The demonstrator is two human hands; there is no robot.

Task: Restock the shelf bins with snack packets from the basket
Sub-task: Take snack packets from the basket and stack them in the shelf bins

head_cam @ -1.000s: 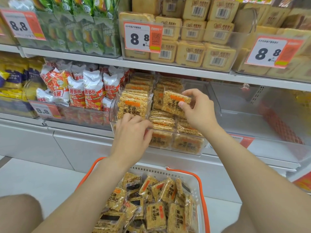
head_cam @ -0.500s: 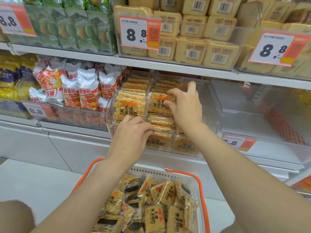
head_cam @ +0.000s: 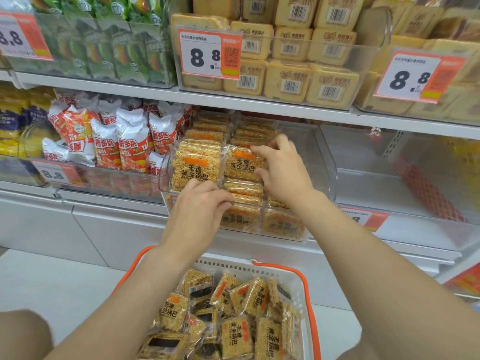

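Filling the clear bin (head_cam: 320,162), packets (head_cam: 194,168) stand in rows; right hand (head_cam: 284,176) pinches one packet (head_cam: 241,166), left hand (head_cam: 198,213) unclear.

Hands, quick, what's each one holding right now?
Left hand: fingers curled at the front rim of the bin; grip cannot be told.
Right hand: pinching an upright rice-cracker packet.

The clear shelf bin (head_cam: 320,165) holds golden rice-crust packets (head_cam: 244,189) in clear wrap with orange labels, stacked flat in rows. Two stand upright at the front; the right hand (head_cam: 283,175) pinches the right upright packet (head_cam: 240,165). Below it, the white basket (head_cam: 228,265) with orange handles holds a loose heap of the same packets.
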